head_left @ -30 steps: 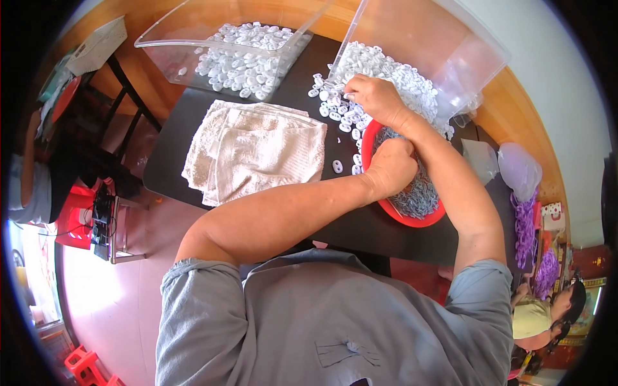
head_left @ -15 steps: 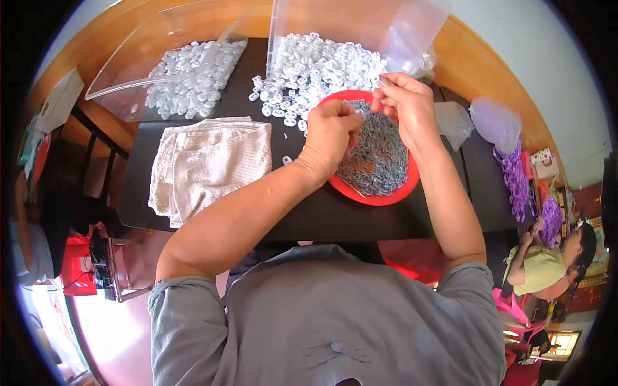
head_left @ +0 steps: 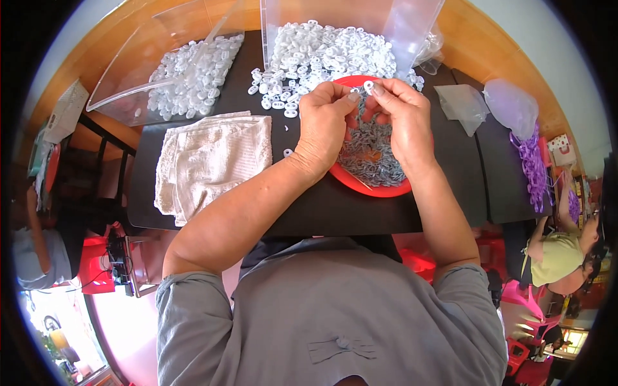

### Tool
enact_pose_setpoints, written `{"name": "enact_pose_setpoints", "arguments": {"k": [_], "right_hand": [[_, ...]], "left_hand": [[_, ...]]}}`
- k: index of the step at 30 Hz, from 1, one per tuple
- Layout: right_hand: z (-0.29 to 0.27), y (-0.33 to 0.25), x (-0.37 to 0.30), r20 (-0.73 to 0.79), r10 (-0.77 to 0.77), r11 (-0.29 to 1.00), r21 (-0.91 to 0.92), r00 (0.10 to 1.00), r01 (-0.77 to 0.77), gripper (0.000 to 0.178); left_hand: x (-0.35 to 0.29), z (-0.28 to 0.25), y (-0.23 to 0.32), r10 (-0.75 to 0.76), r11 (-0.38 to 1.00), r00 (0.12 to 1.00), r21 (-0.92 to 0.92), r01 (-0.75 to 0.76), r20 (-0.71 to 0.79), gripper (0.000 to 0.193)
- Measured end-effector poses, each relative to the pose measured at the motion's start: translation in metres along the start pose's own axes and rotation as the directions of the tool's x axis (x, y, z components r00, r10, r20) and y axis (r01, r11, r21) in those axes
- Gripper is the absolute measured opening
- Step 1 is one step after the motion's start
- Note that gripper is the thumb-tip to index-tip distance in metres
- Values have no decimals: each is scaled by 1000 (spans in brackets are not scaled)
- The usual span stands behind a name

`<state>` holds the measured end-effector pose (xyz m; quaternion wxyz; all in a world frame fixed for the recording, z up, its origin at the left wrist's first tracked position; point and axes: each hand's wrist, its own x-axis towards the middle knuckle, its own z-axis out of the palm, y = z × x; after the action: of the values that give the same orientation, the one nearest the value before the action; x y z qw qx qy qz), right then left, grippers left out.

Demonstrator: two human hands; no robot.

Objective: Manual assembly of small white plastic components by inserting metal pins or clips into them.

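Note:
My left hand (head_left: 325, 125) and my right hand (head_left: 407, 116) meet over the far part of a round red basin (head_left: 380, 192). Between the thumb and fingers of my right hand is a small white oval plastic piece (head_left: 368, 86) with a hole. The fingertips of my left hand are pinched together close beside it; what they hold is too small to make out. Many small grey pieces (head_left: 373, 154) fill the basin, partly hidden by my hands. Just beyond lies a heap of white oval plastic pieces (head_left: 328, 51), spilling from a clear plastic bin (head_left: 412, 32).
A folded beige cloth (head_left: 212, 161) lies left of the basin. Behind it, a tilted clear bin (head_left: 129, 83) contains more white pieces. Clear plastic bags (head_left: 463, 106) and purple strands (head_left: 533, 170) are at the right. A person in yellow (head_left: 559, 257) sits farther right.
My right hand has come down and left, bringing the white oval piece up to my left fingertips. The view has shifted slightly.

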<state>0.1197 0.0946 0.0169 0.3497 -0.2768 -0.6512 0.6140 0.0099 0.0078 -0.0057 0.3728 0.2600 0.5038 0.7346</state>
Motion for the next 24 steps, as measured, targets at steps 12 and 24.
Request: {"name": "enact_pose_setpoints", "arguments": {"k": [12,24], "right_hand": [[2,4,0,72,-63,998,-17,995,64,16],[-40,-11,8,310,23,1000,8,950,-26,20]], "left_hand": [[1,0,-4,130,980,991,154,-128,-3,9],[-1,2,13,152,986,950,29,-166,273,22]]}}
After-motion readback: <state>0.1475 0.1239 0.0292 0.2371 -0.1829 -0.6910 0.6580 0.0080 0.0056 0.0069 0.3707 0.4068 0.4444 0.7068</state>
